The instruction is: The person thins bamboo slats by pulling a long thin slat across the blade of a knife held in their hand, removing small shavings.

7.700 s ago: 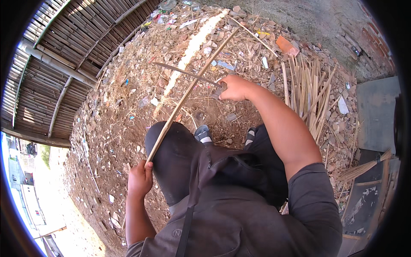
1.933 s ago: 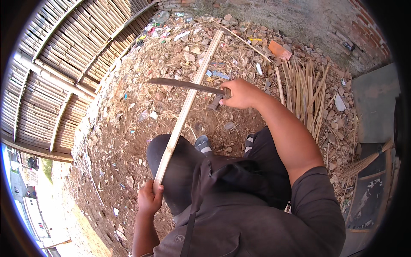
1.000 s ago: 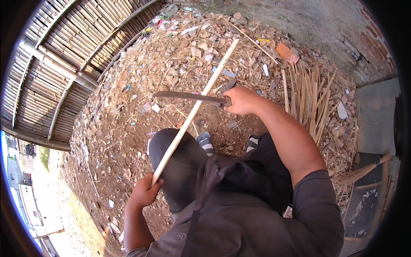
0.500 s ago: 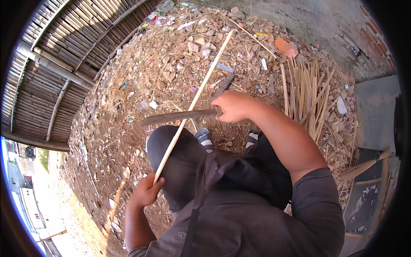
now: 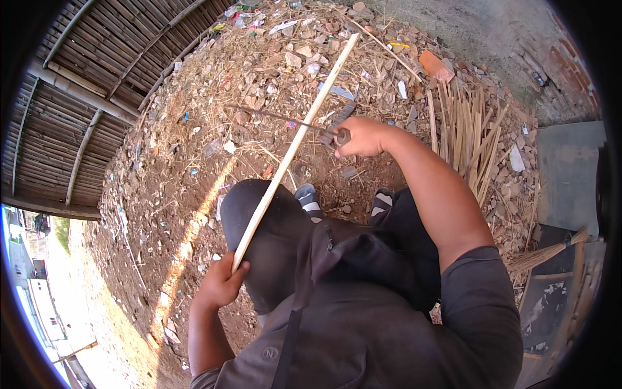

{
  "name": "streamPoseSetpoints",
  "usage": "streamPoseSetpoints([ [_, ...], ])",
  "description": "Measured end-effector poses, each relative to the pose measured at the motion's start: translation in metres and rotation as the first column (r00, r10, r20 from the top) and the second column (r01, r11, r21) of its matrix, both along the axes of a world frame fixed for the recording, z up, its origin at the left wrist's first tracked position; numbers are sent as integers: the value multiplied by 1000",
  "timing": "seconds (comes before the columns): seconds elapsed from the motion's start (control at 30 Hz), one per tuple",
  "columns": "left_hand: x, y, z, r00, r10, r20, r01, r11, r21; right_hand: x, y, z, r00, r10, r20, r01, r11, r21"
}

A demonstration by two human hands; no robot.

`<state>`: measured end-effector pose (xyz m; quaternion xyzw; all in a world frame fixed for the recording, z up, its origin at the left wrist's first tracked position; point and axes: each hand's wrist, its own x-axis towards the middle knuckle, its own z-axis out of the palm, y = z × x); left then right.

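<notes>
My left hand [image 5: 223, 283] is closed around the near end of a long pale bamboo strip [image 5: 304, 127]. The strip slants up over my dark-clad knee [image 5: 275, 253] and away to the right. My right hand [image 5: 364, 136] grips the handle of a large knife [image 5: 278, 117]. Its dark blade points left across the strip's middle and shows nearly edge-on. Whether it touches the strip I cannot tell. Just beyond the right hand, a tool with a dark ribbed handle [image 5: 344, 111] and a bluish blade lies on the ground, partly hidden by the hand.
Split strips [image 5: 463, 129] lie in a pile at right, near a brick piece [image 5: 436, 67]. Rubble and litter cover the ground toward the wall [image 5: 466, 32]. A bamboo fence [image 5: 91, 97] stands at left. My sandalled feet [image 5: 310, 202] are below the strip. A tied bundle [image 5: 544, 251] lies far right.
My right hand has moved away from me along the strip with the knife, and the blade has turned from broadside to nearly edge-on. My left hand has barely shifted.
</notes>
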<state>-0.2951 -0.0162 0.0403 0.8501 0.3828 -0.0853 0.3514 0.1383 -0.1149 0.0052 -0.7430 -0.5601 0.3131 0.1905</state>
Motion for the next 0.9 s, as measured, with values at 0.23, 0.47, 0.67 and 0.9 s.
streamPoseSetpoints([
  [0.23,-4,-11,-6,1000,-29,-1,29,973,229,-17,-4,-15,984,-40,174,16,990,138],
  [0.47,5,-9,-5,1000,5,20,-8,991,131,10,-2,-12,988,-121,-101,114,991,-70],
  [0.67,-4,-10,2,1000,9,12,-10,992,125,-45,3,8,951,158,266,-189,977,96],
  [0.9,4,-11,11,1000,-2,-6,3,995,95,35,-17,-13,885,-411,-218,412,910,-45],
])
